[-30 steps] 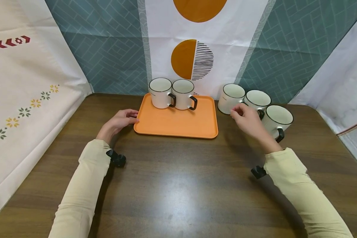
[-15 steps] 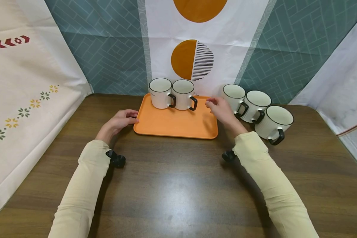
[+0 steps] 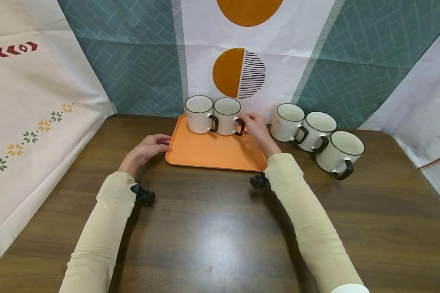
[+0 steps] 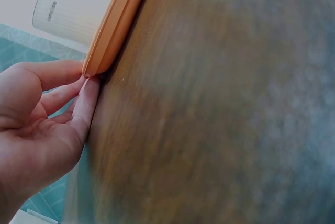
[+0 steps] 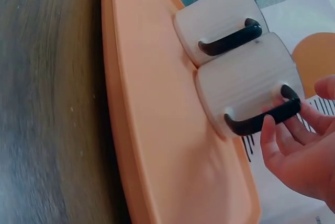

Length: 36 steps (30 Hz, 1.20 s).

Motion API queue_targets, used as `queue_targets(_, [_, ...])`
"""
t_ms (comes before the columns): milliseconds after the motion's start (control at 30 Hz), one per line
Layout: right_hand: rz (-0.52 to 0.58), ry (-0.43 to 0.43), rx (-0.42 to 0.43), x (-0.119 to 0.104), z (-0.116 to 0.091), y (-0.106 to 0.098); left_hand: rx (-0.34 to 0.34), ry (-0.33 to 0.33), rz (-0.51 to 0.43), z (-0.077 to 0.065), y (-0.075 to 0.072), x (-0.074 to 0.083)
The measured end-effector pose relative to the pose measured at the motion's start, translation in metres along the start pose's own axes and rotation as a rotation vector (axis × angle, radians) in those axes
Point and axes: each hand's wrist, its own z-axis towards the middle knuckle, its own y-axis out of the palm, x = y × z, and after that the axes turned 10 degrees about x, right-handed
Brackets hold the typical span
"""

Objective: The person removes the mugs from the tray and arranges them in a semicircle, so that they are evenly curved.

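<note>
An orange tray (image 3: 216, 152) bears two white ribbed mugs with black rims and handles. The left mug (image 3: 198, 120) stands close against the right mug (image 3: 225, 122) along the tray's back. At the tray's left edge, my left hand (image 3: 146, 150) holds the rim with thumb and fingertips; the left wrist view shows the tips meeting there. My right hand (image 3: 256, 126) reaches over the tray's right part, its fingers at the right mug's black handle (image 5: 267, 119). In the right wrist view the fingers curl around that handle, some partly hidden behind it, with the thumb apart above.
To the tray's right, three more such mugs stand in a slanting row: a back mug (image 3: 286, 124), a middle mug (image 3: 315, 134) and a front mug (image 3: 337, 152). All are on the brown wooden table (image 3: 205, 228). A patterned cloth (image 3: 139, 73) hangs behind.
My right hand has moved left, from beside the row of three mugs across the tray to the right mug's handle. The left hand keeps its place at the tray's edge.
</note>
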Motion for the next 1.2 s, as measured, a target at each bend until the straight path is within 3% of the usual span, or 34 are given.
queue_targets(167, [0.042, 0.042, 0.054, 0.007, 0.003, 0.006, -0.004, 0.000, 0.006, 0.000, 0.001, 0.002])
queue_targets(333, [0.077, 0.055, -0.014, 0.015, 0.006, 0.015, 0.001, -0.001, 0.011, -0.002, -0.002, 0.003])
queue_targets(567, [0.083, -0.010, -0.033, 0.020, 0.009, 0.027, 0.000, -0.008, -0.005, -0.002, -0.003, 0.004])
queue_targets(900, [0.079, -0.065, -0.059, 0.024, 0.002, 0.026, 0.006, -0.009, 0.001, -0.002, -0.002, 0.004])
queue_targets(1200, [0.132, -0.027, -0.191, 0.027, -0.004, 0.020, 0.005, -0.010, -0.001, -0.002, -0.001, 0.000])
